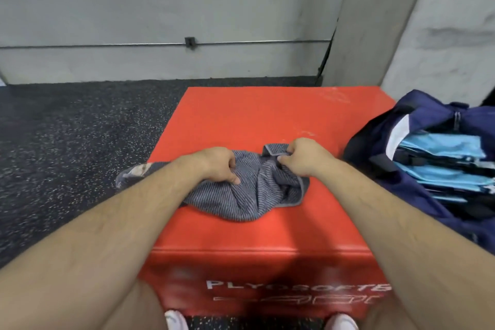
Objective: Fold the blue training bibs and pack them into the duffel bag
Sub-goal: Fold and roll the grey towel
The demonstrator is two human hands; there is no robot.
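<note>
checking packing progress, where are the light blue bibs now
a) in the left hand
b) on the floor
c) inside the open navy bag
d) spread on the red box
C: the light blue bibs sit stacked inside the open duffel bag; the left hand and right hand grip a grey striped cloth on the red box.

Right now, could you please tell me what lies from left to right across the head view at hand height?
Speckled floor → left hand → right hand (both gripping the striped cloth) → duffel bag holding blue bibs.
</note>
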